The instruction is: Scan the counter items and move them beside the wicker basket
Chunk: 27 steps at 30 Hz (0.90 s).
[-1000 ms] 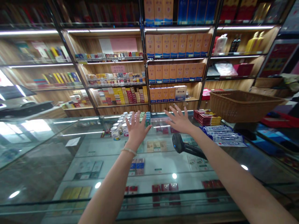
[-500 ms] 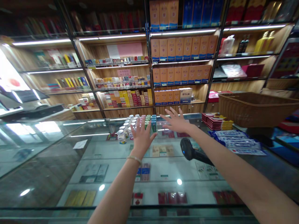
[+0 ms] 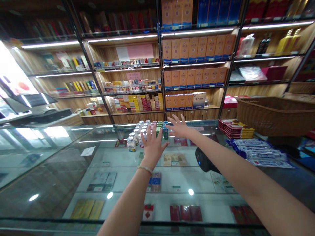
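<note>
Rows of small white-lidded jars [image 3: 132, 144] stand on the glass counter [image 3: 118, 200], with green containers [image 3: 159, 126] and blue ones [image 3: 165, 132] at their right. My left hand [image 3: 153, 147], a bracelet at its wrist, is spread in front of the group and hides part of it; it holds nothing. Fingers apart and also holding nothing, my right hand [image 3: 178, 127] is beside the blue containers at the right end. Whether either hand touches a container I cannot tell. Partly under my right forearm lies a black scanner [image 3: 203, 160].
At the right are stacked red and yellow packs [image 3: 235, 129], blue and white sachets [image 3: 263, 152] and a wicker basket [image 3: 275, 114]. A paper slip [image 3: 88, 151] lies left on the glass. Stocked shelves [image 3: 194, 87] rise behind the counter.
My right hand has moved left, closer to the blue containers. My left hand remains spread in front of the group. The whole view has shifted slightly.
</note>
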Tool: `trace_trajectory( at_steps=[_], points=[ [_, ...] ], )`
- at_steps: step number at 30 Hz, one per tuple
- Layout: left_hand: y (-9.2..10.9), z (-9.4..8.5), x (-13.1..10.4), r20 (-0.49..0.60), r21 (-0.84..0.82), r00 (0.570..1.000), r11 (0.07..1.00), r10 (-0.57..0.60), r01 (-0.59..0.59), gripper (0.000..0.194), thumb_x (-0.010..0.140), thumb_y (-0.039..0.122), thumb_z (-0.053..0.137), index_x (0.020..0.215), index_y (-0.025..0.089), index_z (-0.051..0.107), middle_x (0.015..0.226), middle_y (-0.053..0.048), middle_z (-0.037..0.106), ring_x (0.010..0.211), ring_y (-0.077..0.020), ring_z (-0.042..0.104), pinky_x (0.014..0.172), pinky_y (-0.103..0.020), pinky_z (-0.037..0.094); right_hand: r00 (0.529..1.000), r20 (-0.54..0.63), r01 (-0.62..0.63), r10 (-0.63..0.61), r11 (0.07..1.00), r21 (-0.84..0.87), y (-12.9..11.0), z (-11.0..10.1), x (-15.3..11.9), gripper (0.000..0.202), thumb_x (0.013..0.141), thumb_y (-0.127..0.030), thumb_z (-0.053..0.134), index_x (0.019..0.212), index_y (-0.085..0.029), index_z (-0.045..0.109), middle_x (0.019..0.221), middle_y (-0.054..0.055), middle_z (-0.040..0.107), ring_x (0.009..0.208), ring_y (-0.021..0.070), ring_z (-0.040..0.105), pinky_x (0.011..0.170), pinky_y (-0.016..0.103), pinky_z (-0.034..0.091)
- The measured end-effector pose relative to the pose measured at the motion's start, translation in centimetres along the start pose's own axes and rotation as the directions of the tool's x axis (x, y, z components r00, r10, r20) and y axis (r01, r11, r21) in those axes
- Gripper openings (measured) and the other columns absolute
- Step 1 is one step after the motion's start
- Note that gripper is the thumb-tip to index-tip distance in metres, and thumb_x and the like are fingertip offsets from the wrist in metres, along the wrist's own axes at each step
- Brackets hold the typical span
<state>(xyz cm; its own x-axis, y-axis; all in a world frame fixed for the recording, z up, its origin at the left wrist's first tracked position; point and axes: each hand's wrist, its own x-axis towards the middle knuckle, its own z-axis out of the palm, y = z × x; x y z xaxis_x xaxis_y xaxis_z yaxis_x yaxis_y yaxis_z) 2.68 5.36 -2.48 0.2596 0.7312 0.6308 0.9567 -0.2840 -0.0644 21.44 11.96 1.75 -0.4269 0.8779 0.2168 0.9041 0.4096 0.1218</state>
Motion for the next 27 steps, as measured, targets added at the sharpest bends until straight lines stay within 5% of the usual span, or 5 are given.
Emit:
trace_trajectory(
  at_steps=[10,19,27],
  points=[
    [-0.2,0.2,0.0,0.001,-0.025,1.0,0.999,-0.028,0.028,0.066,0.086,0.049,0.072,0.147,0.026,0.056,0.169,-0.015,0.03,0.158,-0.0407,0.019,0.124,-0.071,0.005,0.997,-0.083,-0.009,0.011,1.0,0.03,-0.8,0.0,0.8,0.039,0.092,-0.043,0.068,0.128,-0.027,0.07,0.171,0.011,0.023,0.16,0.0355,0.006,0.122,0.071,0.001],
    [-0.2,0.2,0.0,0.016,-0.022,0.999,0.999,-0.044,0.044,0.067,0.086,0.051,0.073,0.146,0.024,0.057,0.17,-0.013,0.027,0.158,-0.0397,0.019,0.124,-0.073,0.005,0.992,-0.013,-0.123,0.126,0.983,0.139,-1.2,0.3,2.8,0.044,0.091,-0.058,0.065,0.111,-0.02,0.074,0.17,0.017,0.024,0.16,0.0347,0.004,0.121,0.069,-0.001],
    [0.0,0.1,0.0,0.018,-0.045,0.999,0.998,-0.052,0.052,0.068,0.085,0.05,0.074,0.146,0.025,0.057,0.17,-0.014,0.027,0.158,-0.0412,0.018,0.124,-0.073,0.005,0.989,0.039,-0.147,0.143,0.982,0.12,-1.5,-0.2,3.0,0.042,0.088,-0.05,0.065,0.111,-0.017,0.077,0.168,0.021,0.029,0.159,0.0373,0.009,0.121,0.07,0.001]
  ],
)
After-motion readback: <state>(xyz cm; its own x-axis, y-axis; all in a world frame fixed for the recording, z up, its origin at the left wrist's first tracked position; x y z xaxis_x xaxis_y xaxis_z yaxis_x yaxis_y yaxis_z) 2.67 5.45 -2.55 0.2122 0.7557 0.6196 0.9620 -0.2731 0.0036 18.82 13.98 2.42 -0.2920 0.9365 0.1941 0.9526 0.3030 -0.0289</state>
